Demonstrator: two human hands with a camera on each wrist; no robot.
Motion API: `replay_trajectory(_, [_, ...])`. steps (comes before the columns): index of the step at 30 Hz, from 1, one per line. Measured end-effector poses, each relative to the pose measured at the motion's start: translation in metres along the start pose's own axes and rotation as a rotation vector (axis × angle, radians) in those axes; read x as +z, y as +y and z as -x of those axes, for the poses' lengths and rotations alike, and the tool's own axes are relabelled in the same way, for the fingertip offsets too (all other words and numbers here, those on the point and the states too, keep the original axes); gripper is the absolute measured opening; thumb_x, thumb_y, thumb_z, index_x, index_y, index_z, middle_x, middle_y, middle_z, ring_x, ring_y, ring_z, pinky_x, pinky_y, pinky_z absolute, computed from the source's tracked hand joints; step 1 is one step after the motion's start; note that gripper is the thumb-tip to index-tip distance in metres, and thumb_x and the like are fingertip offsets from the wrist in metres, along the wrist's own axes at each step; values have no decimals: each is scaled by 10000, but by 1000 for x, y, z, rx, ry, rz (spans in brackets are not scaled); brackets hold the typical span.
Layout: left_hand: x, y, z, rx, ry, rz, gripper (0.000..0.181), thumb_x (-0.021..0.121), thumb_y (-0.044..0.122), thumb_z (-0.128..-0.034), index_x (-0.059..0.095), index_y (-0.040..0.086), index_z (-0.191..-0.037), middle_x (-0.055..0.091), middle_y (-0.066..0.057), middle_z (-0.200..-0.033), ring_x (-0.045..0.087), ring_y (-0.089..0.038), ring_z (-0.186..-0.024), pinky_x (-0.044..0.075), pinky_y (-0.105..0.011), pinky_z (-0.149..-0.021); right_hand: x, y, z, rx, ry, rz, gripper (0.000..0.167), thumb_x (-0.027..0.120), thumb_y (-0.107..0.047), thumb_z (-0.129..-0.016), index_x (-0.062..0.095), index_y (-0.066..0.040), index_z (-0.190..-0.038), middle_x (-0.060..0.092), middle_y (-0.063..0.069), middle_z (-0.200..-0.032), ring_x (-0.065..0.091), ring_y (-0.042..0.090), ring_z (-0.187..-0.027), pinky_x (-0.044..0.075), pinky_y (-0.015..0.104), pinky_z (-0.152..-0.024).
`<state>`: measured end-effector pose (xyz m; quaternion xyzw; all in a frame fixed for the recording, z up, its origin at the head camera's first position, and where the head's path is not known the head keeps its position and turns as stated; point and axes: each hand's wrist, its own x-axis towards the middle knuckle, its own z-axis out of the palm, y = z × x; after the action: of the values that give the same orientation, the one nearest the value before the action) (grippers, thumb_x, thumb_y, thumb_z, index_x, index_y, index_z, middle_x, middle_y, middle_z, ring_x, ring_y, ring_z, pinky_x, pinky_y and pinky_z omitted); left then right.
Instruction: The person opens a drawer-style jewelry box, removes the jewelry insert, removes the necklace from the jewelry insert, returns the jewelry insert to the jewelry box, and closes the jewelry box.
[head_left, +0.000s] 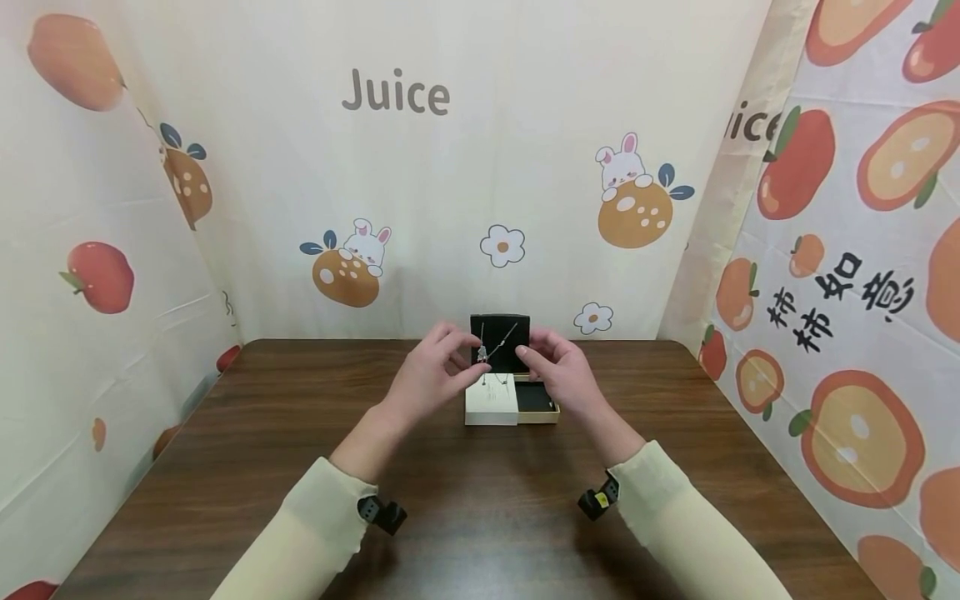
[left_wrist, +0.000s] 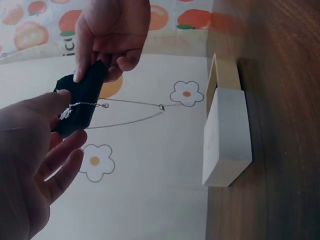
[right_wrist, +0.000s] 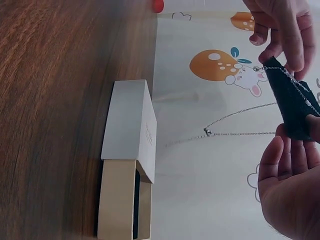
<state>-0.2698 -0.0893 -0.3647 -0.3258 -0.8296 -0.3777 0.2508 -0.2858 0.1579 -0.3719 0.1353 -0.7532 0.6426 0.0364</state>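
Note:
A black jewelry card (head_left: pixel 513 323) stands raised between both hands above the table. A silver necklace (left_wrist: pixel 65 112) with a small sparkling pendant lies across its face, and loose chain dangles below. My left hand (head_left: pixel 431 371) pinches the card's left edge, thumb beside the pendant in the left wrist view. The right edge is gripped by my right hand (head_left: pixel 561 371), thumb in front and fingers behind. Just below the hands sits a small gift box, its white sleeve (head_left: pixel 491 406) slid partly off a cream drawer (right_wrist: pixel 117 200) with a black lining.
The box rests on a dark brown wooden table (head_left: pixel 300 425), near its back edge. Printed fabric curtains (head_left: pixel 465 175) with fruit and rabbits stand behind and at both sides. Each wrist wears a small black camera (head_left: pixel 597 497).

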Motion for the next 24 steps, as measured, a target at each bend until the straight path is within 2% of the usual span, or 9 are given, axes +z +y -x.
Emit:
replay_trajectory(6, [5, -1, 0, 2, 38, -30, 356, 899, 93, -923, 733, 12, -1228, 663, -124, -1126, 688, -180, -826, 652, -270, -752, 1, -1, 1, 8, -12, 9, 314, 709, -210, -1088, 698, -40, -1352, 704, 215, -1216, 640, 229, -935, 580, 229, -767])
replay_trajectory(13, [8, 2, 0, 8, 77, -48, 298, 897, 51, -910, 753, 5, -1167, 633, -107, -1046, 646, -177, -799, 625, -253, -734, 2, -2, 2, 14, -7, 33, 303, 711, -216, -1087, 706, -44, -1336, 718, 115, -1150, 638, 209, -914, 598, 265, -788])
replay_trajectory(20, [11, 4, 0, 0, 70, -33, 230, 880, 22, -917, 757, 16, -1112, 586, -112, -1063, 633, -182, -807, 631, -262, -740, 0, 1, 1, 3, -9, 44, 298, 699, -219, -1095, 698, -37, -1331, 685, 262, -1232, 638, 180, -907, 609, 292, -807])
replay_trajectory(24, [14, 4, 1, -12, 83, -49, 267, 903, 46, -903, 756, 3, -1121, 577, -113, -1061, 653, -190, -814, 636, -265, -739, 1, 1, 1, 4, -15, 33, 298, 695, -224, -1099, 699, -48, -1340, 689, 244, -1238, 646, 242, -955, 604, 270, -804])
